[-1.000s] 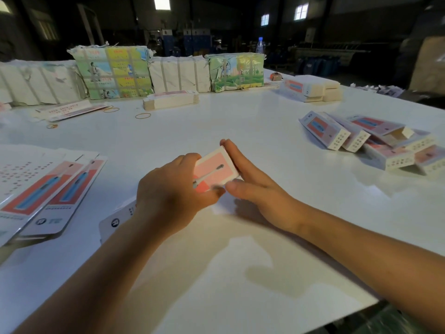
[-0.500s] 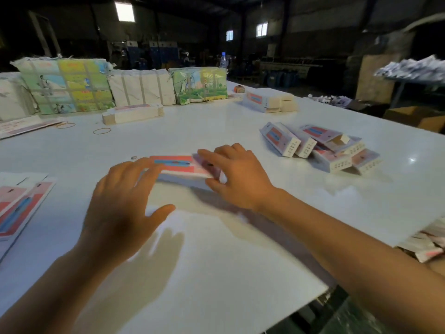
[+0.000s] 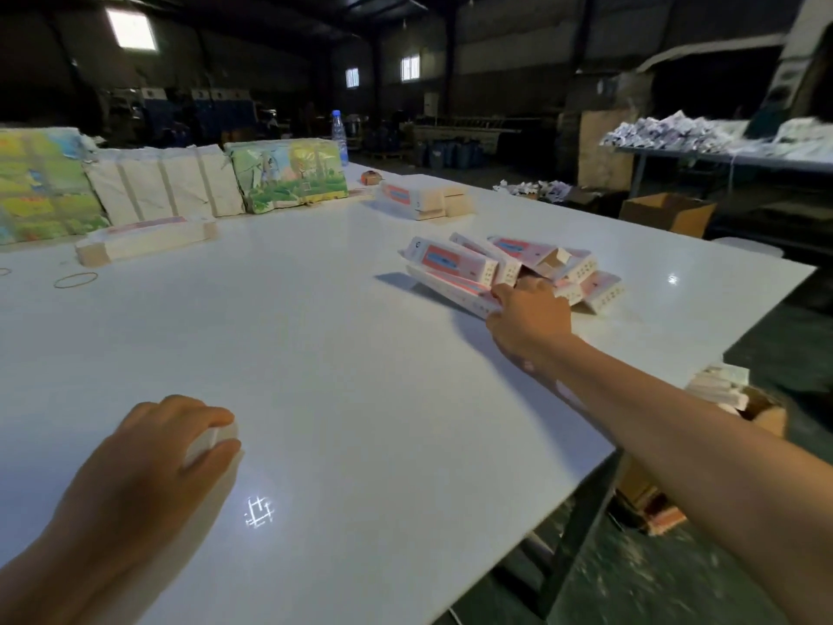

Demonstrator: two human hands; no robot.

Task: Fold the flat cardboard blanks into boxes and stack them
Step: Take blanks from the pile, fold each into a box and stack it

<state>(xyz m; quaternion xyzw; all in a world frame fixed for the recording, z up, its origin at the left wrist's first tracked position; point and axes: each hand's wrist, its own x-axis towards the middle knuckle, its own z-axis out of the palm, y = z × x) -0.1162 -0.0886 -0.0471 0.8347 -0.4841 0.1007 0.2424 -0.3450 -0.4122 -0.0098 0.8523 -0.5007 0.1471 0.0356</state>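
Dim warehouse space lies behind a wide white desk (image 3: 342,354) that fills the head view. Along its far edge stand wrapped bundles (image 3: 288,175), two with colourful printed paper and a plain white one between them, with a bottle (image 3: 339,136) behind. In front of them lies a low stack of flat blanks (image 3: 144,241), and a rubber band (image 3: 75,279) lies loose on the desk nearby. Another stack (image 3: 421,198) sits farther right, near the far edge.

Folded boxes (image 3: 518,268) lie in a loose heap on the right part of the desk, pink and white, some leaning on one another. The right hand (image 3: 529,315) reaches out to the heap's near side, its grip narrow, with fingers curled on a long box (image 3: 455,288) whose near end it holds; the box's far end slopes under the others.

Near the front left, the left hand (image 3: 171,453) rests knuckles-up on the desk, well apart from the heap. Its fingers curl around something small and white (image 3: 212,437); what that is cannot be told.

Right of the desk, a brown carton (image 3: 667,214) stands on the floor, and a second table (image 3: 721,151) carries heaps of pale paper goods. Below the desk's right edge, another carton (image 3: 739,403) holds more white boxes.
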